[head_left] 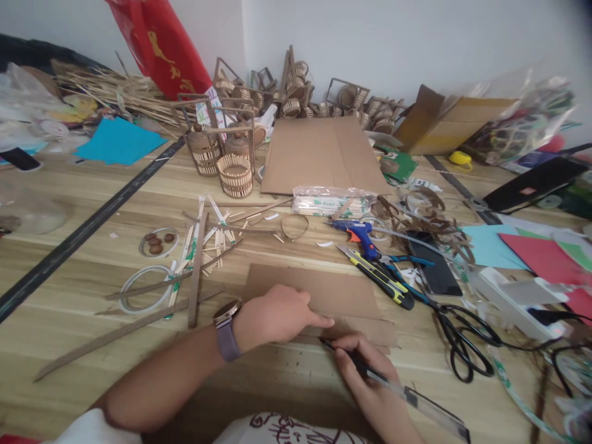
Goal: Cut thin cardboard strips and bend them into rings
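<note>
My right hand (370, 382) is closed around a pen (365, 368) with a black grip and a clear barrel. The pen's tip points at the near edge of a small brown cardboard piece (345, 293), close to my left index fingertip. Across the cardboard lies my left hand (277, 314), pressing on it with the index finger stretched out and the other fingers partly hidden beneath. Along the cardboard's near side runs a narrow brown strip (365, 331); whether it is separate I cannot tell.
Right of the cardboard are a yellow-black utility knife (379, 277), a blue glue gun (358, 234), black scissors (465, 342) and a phone (435, 265). Wooden strips (198, 271) and a pale ring (147, 288) lie left. Small slatted buckets (235, 176) and a large cardboard sheet (324, 151) stand behind.
</note>
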A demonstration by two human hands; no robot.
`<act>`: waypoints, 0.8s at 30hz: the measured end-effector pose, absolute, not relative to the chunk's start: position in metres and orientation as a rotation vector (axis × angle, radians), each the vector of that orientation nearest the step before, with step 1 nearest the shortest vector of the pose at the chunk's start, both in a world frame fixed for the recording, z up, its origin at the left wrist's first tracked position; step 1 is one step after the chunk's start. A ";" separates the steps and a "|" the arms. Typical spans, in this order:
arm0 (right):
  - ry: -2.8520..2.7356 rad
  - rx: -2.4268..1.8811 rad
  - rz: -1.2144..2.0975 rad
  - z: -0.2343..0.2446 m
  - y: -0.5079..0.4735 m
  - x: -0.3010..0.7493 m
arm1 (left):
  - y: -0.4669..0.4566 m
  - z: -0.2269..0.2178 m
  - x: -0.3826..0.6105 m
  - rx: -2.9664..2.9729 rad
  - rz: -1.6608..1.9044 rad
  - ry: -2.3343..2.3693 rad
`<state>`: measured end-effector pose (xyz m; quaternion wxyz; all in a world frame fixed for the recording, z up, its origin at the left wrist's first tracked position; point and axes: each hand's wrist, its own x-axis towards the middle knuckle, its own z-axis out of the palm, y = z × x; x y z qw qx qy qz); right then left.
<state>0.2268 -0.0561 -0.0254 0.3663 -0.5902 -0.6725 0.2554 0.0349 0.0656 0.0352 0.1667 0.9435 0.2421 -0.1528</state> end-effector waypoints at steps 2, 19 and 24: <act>-1.741 -1.512 0.640 -0.027 -0.056 0.226 | 0.065 0.037 0.036 2.685 -0.475 0.696; -1.876 -1.452 0.474 -0.030 -0.053 0.227 | 0.062 0.040 0.037 2.705 -0.470 0.711; -1.854 -1.520 0.508 -0.030 -0.055 0.236 | 0.062 0.039 0.037 2.686 -0.505 0.716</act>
